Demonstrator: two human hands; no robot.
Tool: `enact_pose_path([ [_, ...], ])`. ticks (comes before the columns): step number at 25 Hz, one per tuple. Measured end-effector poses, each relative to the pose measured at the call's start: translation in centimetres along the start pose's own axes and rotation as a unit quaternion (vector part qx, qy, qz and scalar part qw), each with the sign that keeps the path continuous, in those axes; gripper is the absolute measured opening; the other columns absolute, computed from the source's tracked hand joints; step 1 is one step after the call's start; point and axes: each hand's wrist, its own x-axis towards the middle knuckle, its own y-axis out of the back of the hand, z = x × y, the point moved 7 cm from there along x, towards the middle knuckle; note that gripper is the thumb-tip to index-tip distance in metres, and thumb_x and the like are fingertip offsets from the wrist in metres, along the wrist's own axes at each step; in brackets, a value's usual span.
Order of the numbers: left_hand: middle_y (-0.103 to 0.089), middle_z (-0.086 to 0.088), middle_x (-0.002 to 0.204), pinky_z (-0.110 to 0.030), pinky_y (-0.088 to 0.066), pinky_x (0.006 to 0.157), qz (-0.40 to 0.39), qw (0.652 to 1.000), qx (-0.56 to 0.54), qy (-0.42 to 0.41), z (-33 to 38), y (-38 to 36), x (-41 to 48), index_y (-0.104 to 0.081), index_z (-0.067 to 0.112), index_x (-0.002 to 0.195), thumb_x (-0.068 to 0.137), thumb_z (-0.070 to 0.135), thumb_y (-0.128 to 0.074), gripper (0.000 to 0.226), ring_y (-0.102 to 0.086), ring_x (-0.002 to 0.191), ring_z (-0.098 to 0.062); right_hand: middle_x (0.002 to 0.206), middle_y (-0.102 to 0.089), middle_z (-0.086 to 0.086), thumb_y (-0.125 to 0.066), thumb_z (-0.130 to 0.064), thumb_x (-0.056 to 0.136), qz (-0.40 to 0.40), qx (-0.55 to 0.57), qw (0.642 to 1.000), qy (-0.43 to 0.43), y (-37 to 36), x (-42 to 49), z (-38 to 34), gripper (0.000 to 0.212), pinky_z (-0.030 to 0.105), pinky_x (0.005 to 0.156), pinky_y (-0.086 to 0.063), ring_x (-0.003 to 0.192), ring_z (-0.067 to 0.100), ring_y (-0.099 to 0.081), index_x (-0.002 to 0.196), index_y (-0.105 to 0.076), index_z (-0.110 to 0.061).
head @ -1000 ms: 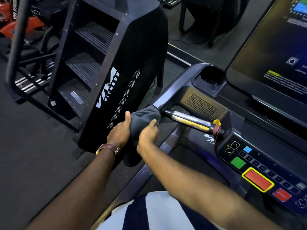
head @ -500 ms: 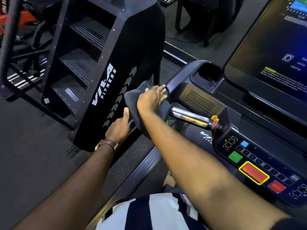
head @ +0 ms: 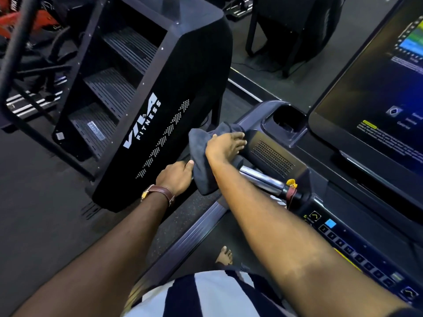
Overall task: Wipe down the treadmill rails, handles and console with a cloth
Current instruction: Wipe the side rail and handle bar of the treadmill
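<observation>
A dark grey cloth (head: 204, 177) drapes over the treadmill's left handrail where it meets the console corner (head: 254, 136). My right hand (head: 225, 145) lies flat on the cloth with straight fingers, pressing it against the rail's top. Just below, my left hand (head: 175, 178) grips the handrail, thumb touching the cloth's hanging edge; the rail there is hidden by hand and cloth. A chrome pulse handle (head: 263, 178) runs right from under the cloth to the button panel (head: 357, 252). The lit screen (head: 377, 99) stands at the right.
A black stair climber (head: 160, 99) marked VIVA FITNESS stands close on the left. A cup holder (head: 286, 120) sits behind my right hand. The deck's side rail (head: 194, 229) runs below, with my bare foot (head: 225, 256) on the belt.
My right hand carried the cloth up the handrail from beside my left hand to the console corner and flattened on it. My left hand kept its grip on the rail.
</observation>
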Motion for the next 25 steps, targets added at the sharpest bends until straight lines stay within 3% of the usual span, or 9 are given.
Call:
enact_pose_path([
  [2, -0.063, -0.017, 0.115, -0.039, -0.045, 0.080, -0.009, 1.000, -0.003, 0.000, 1.1, -0.2, 0.8, -0.063, 0.014, 0.101, 0.096, 0.047, -0.028, 0.048, -0.058, 0.102, -0.038, 0.159, -0.006, 0.031, -0.048, -0.026, 0.098, 0.011, -0.135, 0.977, 0.163, 0.0, -0.6, -1.3, 0.070, 0.051, 0.122, -0.005, 0.148, 0.044, -0.002, 0.150, -0.017, 0.010],
  [5, -0.064, -0.016, 0.108, -0.035, -0.037, 0.069, -0.028, 0.999, -0.005, -0.015, 1.7, -0.9, 1.9, -0.054, 0.015, 0.083, 0.084, 0.048, -0.026, 0.043, -0.057, 0.091, -0.037, 0.136, -0.054, 0.022, -0.042, -0.030, 0.096, -0.012, -0.305, 0.855, 0.419, 0.5, -0.5, -2.8, 0.048, 0.050, 0.119, -0.015, 0.141, 0.035, -0.032, 0.124, -0.058, 0.005],
  [8, -0.064, -0.007, 0.087, -0.035, -0.037, 0.067, 0.016, 0.999, -0.040, 0.000, 1.3, -0.7, 2.0, -0.056, 0.018, 0.073, 0.092, 0.055, -0.024, 0.052, -0.055, 0.080, -0.030, 0.115, -0.066, 0.014, -0.039, -0.035, 0.094, 0.045, -0.428, 0.809, 0.400, 2.8, 5.2, -4.3, 0.044, 0.057, 0.114, -0.020, 0.124, 0.032, -0.046, 0.111, -0.067, -0.006],
  [11, -0.062, -0.006, 0.084, -0.034, -0.039, 0.068, 0.056, 0.998, -0.014, -0.013, 1.7, -0.4, 1.7, -0.058, 0.019, 0.075, 0.099, 0.049, -0.024, 0.051, -0.056, 0.079, -0.030, 0.129, -0.060, 0.018, -0.038, -0.043, 0.092, 0.000, -0.436, 0.847, 0.305, 2.0, 7.3, -5.5, 0.056, 0.060, 0.116, -0.014, 0.133, 0.038, -0.039, 0.132, -0.056, -0.008],
  [13, -0.066, -0.013, 0.090, -0.036, -0.043, 0.070, 0.070, 0.997, 0.008, -0.018, 1.9, -0.4, 1.9, -0.056, 0.018, 0.075, 0.097, 0.042, -0.028, 0.043, -0.060, 0.086, -0.036, 0.130, -0.061, 0.010, -0.031, -0.059, 0.089, -0.061, -0.391, 0.807, 0.437, -1.0, 3.9, -5.1, 0.064, 0.060, 0.114, -0.018, 0.127, 0.032, -0.050, 0.140, -0.049, -0.024],
  [16, -0.067, -0.015, 0.096, -0.037, -0.044, 0.069, 0.083, 0.996, 0.031, -0.021, 1.6, -0.7, 2.2, -0.059, 0.017, 0.083, 0.095, 0.035, -0.032, 0.035, -0.061, 0.089, -0.038, 0.111, -0.067, -0.004, -0.031, -0.058, 0.092, -0.126, -0.301, 0.710, 0.624, -0.1, 0.3, -3.1, 0.050, 0.051, 0.107, -0.030, 0.103, 0.020, -0.062, 0.115, -0.069, -0.036],
  [19, -0.066, -0.008, 0.086, -0.034, -0.037, 0.063, 0.102, 0.993, 0.042, -0.041, 1.9, -0.6, 1.7, -0.049, 0.022, 0.073, 0.097, 0.041, -0.027, 0.038, -0.059, 0.077, -0.031, 0.097, -0.071, -0.001, -0.021, -0.064, 0.085, -0.088, -0.382, 0.754, 0.527, 1.5, 6.3, -5.1, 0.062, 0.048, 0.102, -0.031, 0.099, 0.024, -0.063, 0.101, -0.073, -0.033],
  [21, -0.066, -0.008, 0.086, -0.034, -0.037, 0.063, 0.103, 0.993, 0.050, -0.031, 1.9, -0.7, 1.7, -0.047, 0.022, 0.071, 0.097, 0.044, -0.025, 0.040, -0.060, 0.078, -0.032, 0.107, -0.070, 0.003, -0.026, -0.065, 0.083, -0.110, -0.465, 0.782, 0.401, 1.2, 8.3, -6.6, 0.060, 0.054, 0.106, -0.027, 0.107, 0.028, -0.061, 0.102, -0.070, -0.028],
  [25, -0.065, -0.020, 0.108, -0.036, -0.042, 0.074, 0.058, 0.996, 0.039, 0.052, 1.9, -0.9, 3.8, -0.064, 0.011, 0.097, 0.094, 0.038, -0.032, 0.042, -0.060, 0.098, -0.039, 0.131, -0.060, 0.002, -0.045, -0.063, 0.085, -0.273, -0.542, 0.714, 0.350, -3.9, 3.4, -7.3, 0.057, 0.040, 0.092, -0.039, 0.122, 0.026, -0.055, 0.123, -0.063, -0.026],
])
